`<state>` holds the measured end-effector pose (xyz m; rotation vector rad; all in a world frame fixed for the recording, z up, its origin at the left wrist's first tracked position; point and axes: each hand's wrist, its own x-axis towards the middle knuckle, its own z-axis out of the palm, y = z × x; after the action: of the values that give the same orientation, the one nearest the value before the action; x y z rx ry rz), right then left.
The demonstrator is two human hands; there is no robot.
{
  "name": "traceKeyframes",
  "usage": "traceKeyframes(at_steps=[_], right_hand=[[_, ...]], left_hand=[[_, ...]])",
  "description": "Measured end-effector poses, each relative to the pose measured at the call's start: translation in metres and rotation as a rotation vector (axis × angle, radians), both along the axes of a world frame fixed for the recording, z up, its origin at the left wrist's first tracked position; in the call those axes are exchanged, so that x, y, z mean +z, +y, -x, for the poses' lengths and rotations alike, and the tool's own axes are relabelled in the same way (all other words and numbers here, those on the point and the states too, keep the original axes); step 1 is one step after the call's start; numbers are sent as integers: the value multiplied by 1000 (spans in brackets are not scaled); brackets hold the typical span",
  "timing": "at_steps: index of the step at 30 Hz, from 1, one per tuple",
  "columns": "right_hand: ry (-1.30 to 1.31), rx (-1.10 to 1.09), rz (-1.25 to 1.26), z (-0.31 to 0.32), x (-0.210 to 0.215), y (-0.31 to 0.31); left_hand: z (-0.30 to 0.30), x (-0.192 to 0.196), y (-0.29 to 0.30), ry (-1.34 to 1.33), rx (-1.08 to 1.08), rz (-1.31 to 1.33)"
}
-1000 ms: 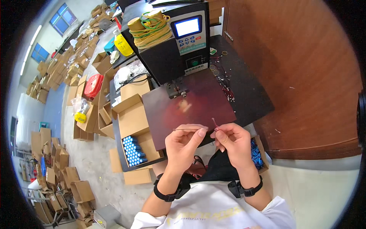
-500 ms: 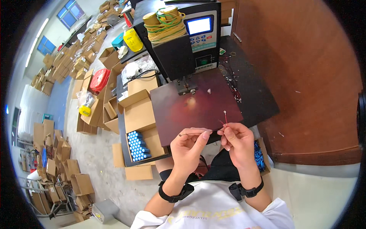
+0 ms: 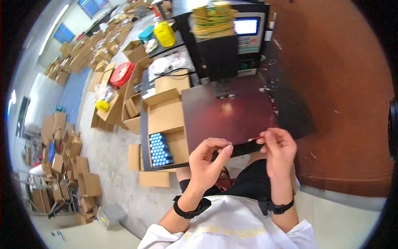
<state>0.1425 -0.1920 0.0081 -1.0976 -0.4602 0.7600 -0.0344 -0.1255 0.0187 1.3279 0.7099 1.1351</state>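
Over the near edge of the dark reddish work plate (image 3: pixel 244 124), my left hand (image 3: pixel 207 162) is in a loose pinch, thumb tip against or very near the index tip. Whatever lies between those tips, if anything, is too small to see. To its right, my right hand (image 3: pixel 280 151) pinches a thin red wire (image 3: pixel 258 137) between thumb and fingers. A small pale end (image 3: pixel 250 140) on the wire points left toward my other hand, with a gap between them. Behind the plate stands a black spot-welder-like machine (image 3: pixel 217 56) with a lit screen.
Left of the plate sits an open cardboard box (image 3: pixel 178 141) with several blue cylindrical cells (image 3: pixel 159 150). Small wires and connectors (image 3: pixel 273 99) lie along the plate's right side. A yellow bottle (image 3: pixel 165 34) stands at back left. A brown wooden surface (image 3: pixel 340 103) fills the right.
My hands have moved apart, and the right one draws the red wire rightward. The thin dark lead in my left hand no longer shows. The whole view has shifted.
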Motion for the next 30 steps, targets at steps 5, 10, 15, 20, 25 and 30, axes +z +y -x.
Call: traceKeyframes(at_steps=[5, 10, 15, 20, 25, 30], right_hand=[[-110, -51, 0, -30, -8, 16], [-170, -48, 34, -42, -12, 43], [-186, -57, 30, -40, -10, 49], [-158, -66, 18, -41, -12, 51], [-121, -98, 16, -42, -7, 50], [-76, -130, -7, -47, -8, 63]], left_hand=[[73, -13, 36, 418, 389, -158], [146, -29, 69, 1164, 272, -422], [149, -38, 67, 1528, 64, -364], [145, -45, 76, 1688, 1, -510], [140, -8, 84, 1270, 236, -556], [75, 23, 78, 824, 73, -454]])
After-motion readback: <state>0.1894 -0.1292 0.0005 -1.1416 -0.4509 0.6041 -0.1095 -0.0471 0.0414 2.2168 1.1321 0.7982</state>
